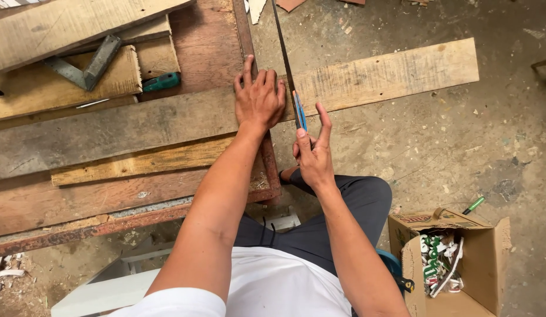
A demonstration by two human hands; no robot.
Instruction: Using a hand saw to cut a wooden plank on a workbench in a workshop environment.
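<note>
My left hand (259,97) lies flat, fingers spread, on a long pale wooden plank (390,73) where it overhangs the right edge of a worn wooden workbench (208,41). My right hand (313,154) grips the blue handle of a hand saw (289,76). The thin saw blade stands on edge across the plank, just right of my left hand's fingers. The plank's far end reaches out over the concrete floor.
A metal try square (85,67), a teal-handled tool (161,81) and several loose boards lie on the bench's left part. An open cardboard box (455,258) of small packets stands on the floor at lower right, a green marker (474,205) beside it.
</note>
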